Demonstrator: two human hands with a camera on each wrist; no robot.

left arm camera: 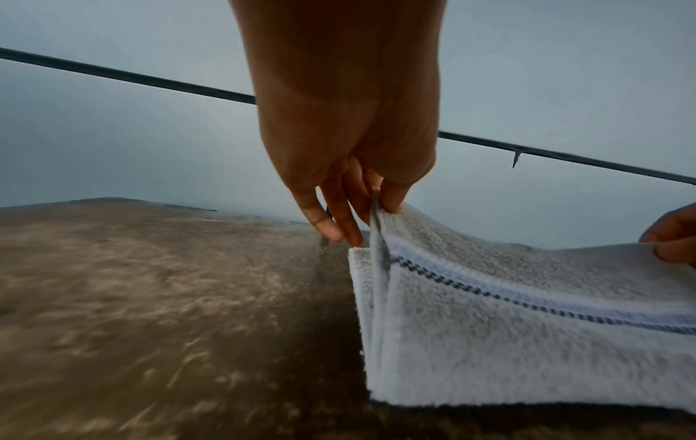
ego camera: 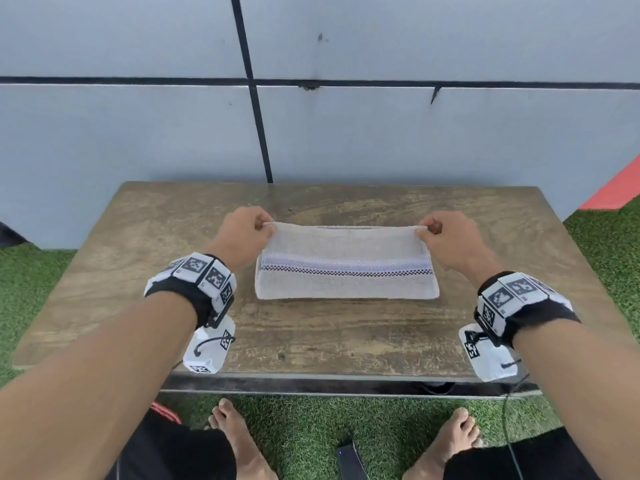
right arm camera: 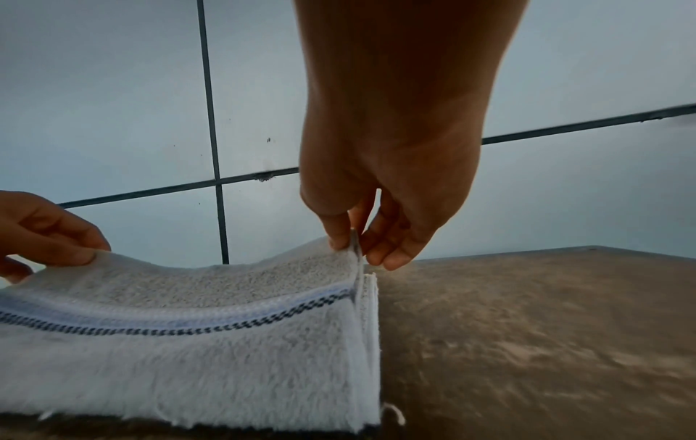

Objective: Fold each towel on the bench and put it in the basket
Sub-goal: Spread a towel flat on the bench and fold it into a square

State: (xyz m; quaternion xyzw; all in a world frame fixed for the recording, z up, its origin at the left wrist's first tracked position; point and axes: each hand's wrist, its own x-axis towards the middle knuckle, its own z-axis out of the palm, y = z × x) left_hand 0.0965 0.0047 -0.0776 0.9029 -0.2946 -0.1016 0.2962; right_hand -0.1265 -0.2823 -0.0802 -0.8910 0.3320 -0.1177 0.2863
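A pale grey towel (ego camera: 346, 271) with a blue and black checked stripe lies folded in the middle of the wooden bench (ego camera: 311, 341). Its top layer is lifted at the far edge. My left hand (ego camera: 258, 225) pinches the far left corner of that layer, thumb against fingers. At the far right corner my right hand (ego camera: 429, 228) pinches it the same way. The left wrist view shows the left hand (left arm camera: 371, 205) gripping the raised towel (left arm camera: 527, 327) edge. In the right wrist view the right hand (right arm camera: 354, 241) holds the towel (right arm camera: 188, 357) corner above the lower layers. No basket is in view.
A grey panelled wall (ego camera: 346, 133) stands right behind the bench. Green artificial turf (ego camera: 311, 438) surrounds it. My bare feet and a dark phone-like object (ego camera: 348, 459) are on the turf below the near bench edge. Something red (ego camera: 616, 188) lies at the far right.
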